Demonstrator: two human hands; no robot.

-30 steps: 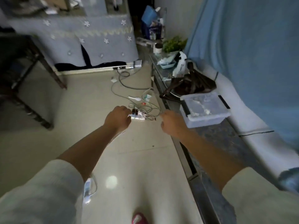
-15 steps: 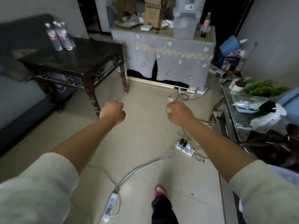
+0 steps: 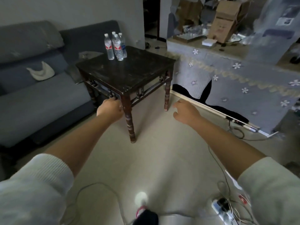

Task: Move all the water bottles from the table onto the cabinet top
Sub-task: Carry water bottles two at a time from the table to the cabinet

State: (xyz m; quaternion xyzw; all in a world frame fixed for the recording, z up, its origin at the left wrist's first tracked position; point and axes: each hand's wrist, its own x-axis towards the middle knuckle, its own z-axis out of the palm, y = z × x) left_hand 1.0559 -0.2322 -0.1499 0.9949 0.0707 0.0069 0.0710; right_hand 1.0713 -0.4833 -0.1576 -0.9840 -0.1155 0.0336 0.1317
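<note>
Right now both hands are out in front, holding nothing. Left hand [image 3: 110, 108] is curled into a loose fist, knuckles up, in front of the near corner of the table [image 3: 129, 75], overlapping the top of its near leg in view; cannot tell if it touches. Right hand [image 3: 186, 112] is relaxed with fingers loosely spread, thumb out, over bare floor [image 3: 154, 151] to the right of the table. Both forearms are bare, pale sleeves [image 3: 37, 184] pushed up. Bottles [image 3: 115, 46], at least four, clear with white caps, stand upright in a tight cluster at the table's far corner, well apart from both hands. Two show red-and-white labels, one behind has a blue label. Table is dark wood, square, with turned legs. Sofa [image 3: 40, 82], grey-blue, sits left of it with a white item [image 3: 41, 72] on the seat. Cabinet [image 3: 235, 75] stands to the right of the table under a grey flowered cloth; on top are cardboard boxes [image 3: 225, 21] and blurred clutter. Power strip [image 3: 223, 210] with cords lies on the floor at lower right. Foot [image 3: 144, 215] shows at bottom centre.
</note>
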